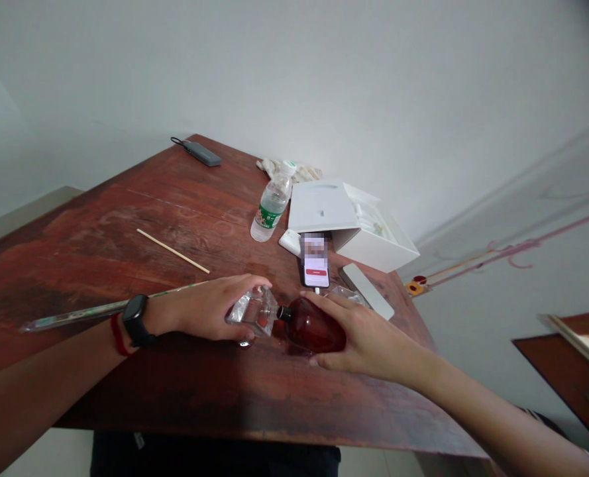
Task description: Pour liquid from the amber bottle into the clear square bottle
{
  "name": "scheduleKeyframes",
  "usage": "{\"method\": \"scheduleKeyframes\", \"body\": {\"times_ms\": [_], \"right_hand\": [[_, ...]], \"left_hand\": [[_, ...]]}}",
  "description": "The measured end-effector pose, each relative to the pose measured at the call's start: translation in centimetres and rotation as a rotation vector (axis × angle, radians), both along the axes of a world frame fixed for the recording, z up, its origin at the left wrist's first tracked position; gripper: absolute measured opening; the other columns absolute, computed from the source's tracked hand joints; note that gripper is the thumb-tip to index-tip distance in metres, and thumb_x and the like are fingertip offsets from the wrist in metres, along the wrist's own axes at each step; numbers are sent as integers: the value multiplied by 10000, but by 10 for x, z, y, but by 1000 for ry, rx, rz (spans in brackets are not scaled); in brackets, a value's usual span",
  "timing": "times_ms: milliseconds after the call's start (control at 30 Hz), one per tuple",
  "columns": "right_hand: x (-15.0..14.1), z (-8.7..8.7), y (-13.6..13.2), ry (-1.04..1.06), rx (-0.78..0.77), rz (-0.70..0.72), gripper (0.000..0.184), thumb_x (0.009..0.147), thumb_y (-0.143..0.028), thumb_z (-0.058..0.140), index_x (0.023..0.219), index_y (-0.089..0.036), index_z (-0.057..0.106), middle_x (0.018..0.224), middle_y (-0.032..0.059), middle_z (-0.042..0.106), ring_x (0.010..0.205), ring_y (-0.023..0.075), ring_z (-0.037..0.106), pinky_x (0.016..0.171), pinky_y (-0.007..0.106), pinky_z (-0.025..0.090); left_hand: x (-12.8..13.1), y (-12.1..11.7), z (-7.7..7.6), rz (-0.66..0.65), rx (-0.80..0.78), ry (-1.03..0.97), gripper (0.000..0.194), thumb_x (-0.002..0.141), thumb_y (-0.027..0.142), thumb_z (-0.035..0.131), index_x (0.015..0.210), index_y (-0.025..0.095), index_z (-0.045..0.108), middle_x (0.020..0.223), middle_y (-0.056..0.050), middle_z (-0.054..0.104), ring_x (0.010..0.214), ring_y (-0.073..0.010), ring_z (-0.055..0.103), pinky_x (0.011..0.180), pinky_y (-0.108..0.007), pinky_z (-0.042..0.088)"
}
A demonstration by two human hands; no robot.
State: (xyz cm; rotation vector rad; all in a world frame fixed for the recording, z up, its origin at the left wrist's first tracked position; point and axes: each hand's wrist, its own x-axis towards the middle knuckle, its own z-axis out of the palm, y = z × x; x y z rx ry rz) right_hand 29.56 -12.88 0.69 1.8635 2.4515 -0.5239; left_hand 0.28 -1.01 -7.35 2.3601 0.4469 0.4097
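My left hand [209,308], with a black watch and a red band at the wrist, is closed around a clear glass bottle [254,313] lying on the red-brown wooden table [125,218]. My right hand [368,338] grips a dark red glass bottle [311,326] lying on its side. The red bottle's neck points left and meets the clear bottle. Both bottles rest low on the table near its front edge.
A phone [316,262] with a lit screen lies just behind the bottles, beside a white open box [348,222] and a flat grey lid [366,290]. A plastic water bottle [272,202], a wooden stick [172,250], a long clear rod [75,314] and a grey device [202,153] lie farther back.
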Motion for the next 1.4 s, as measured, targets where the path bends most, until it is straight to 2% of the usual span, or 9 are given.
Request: {"method": "scheduleKeyframes", "body": {"times_ms": [200,567,900,1167,1400], "right_hand": [[-2,2,1,-22,-14,4,1008,745,-436,885,1638,-303,439,1552,157,607,1267,398,696,1028,549,579],[2,-2,0,-3,25,18,1021,741,-443,893,1641,-333,424,1529,150,629,1210,385,725,1020,564,581],[-2,2,1,-17,-38,-14,1014,751,-429,882,1646,-295,425,1569,173,589,1261,408,700,1037,576,576],[-2,2,0,-22,-25,-11,1000,762,-443,874,1644,-298,427,1564,164,595,1227,391,719,1015,543,589],[-2,3,1,-33,-40,-11,1015,757,-446,876,1650,-298,417,1572,165,584,1236,396,711,1027,563,580]], "left_hand": [[0,0,-1,0,-1,-11,761,896,462,809,1500,204,425,1484,-159,617,1337,-341,638,1156,-443,479],[1,1,-2,4,-5,-10,761,891,465,811,1498,211,429,1489,-158,614,1337,-345,637,1155,-449,484],[0,1,0,-1,-13,-10,753,893,468,813,1494,212,439,1477,-151,624,1323,-341,648,1146,-445,489],[1,0,-1,0,-14,-15,760,899,472,815,1495,202,429,1475,-150,623,1324,-333,645,1149,-434,481],[1,1,-1,-10,-7,-25,742,898,488,817,1479,202,456,1452,-148,640,1296,-335,663,1112,-420,506]]}}
